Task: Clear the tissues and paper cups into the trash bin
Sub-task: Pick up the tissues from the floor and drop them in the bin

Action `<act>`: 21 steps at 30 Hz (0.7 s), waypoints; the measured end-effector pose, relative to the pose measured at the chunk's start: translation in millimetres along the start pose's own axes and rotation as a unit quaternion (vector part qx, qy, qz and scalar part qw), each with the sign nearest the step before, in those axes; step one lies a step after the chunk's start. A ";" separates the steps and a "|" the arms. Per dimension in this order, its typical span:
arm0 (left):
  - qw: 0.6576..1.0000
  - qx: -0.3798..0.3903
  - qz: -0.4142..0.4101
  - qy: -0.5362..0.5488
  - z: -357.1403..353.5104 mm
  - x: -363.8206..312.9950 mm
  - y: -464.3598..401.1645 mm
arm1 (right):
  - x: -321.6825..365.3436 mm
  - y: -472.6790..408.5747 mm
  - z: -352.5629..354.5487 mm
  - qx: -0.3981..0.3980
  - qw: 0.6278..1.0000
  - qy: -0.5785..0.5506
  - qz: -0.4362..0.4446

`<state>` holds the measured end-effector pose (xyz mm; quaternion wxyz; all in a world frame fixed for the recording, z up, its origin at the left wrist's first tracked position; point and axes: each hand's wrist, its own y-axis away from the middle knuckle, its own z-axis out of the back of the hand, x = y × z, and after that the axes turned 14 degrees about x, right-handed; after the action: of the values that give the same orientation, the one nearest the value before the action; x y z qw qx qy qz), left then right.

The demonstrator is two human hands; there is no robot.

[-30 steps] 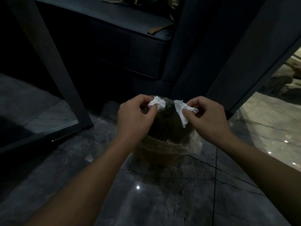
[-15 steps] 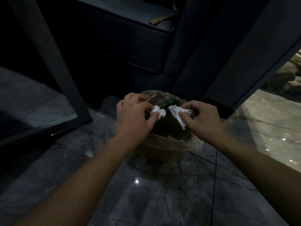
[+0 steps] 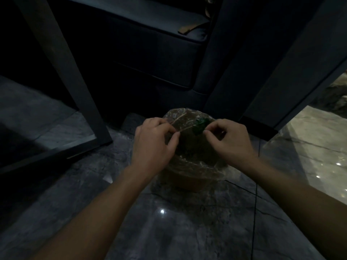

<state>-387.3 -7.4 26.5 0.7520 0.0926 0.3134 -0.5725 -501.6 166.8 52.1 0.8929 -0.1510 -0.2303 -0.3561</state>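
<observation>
A round brownish trash bin (image 3: 189, 182) lined with a clear plastic bag stands on the dark marble floor. Both hands hover over its mouth. My left hand (image 3: 154, 141) is above the left rim, my right hand (image 3: 230, 140) above the right rim. Each has loosely curled fingers with nothing visible between them. No white tissue shows in either hand, and the dark inside of the bin hides what lies there. Something green (image 3: 200, 125) sits at the bin's far edge. No paper cup is in view.
A dark sofa (image 3: 150, 45) stands right behind the bin. A slanted dark furniture leg (image 3: 62, 72) runs down to the floor on the left. A dark panel (image 3: 281, 62) rises on the right, with brighter lit floor (image 3: 309, 147) beyond it.
Both hands held a crumpled white tissue and lowered them toward the bin's mouth. Now the tissues are gone from my fingers and out of sight.
</observation>
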 end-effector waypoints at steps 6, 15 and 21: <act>0.999 -0.019 0.008 0.026 22.0 8.7 2.0 | 24.5 -18.8 -8.6 0.010 0.999 -0.030 0.017; 0.991 -0.043 0.113 0.061 148.0 -46.4 9.2 | 134.2 -32.4 66.4 0.030 0.997 -0.020 0.063; 0.989 -0.019 0.131 0.069 280.3 -179.3 34.5 | 244.9 -16.7 212.1 0.074 0.992 -0.033 0.093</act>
<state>-279.8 8.3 342.9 0.7985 0.1582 0.3608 -0.4552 -420.9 108.4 360.9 0.9229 -0.1168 -0.2702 -0.2483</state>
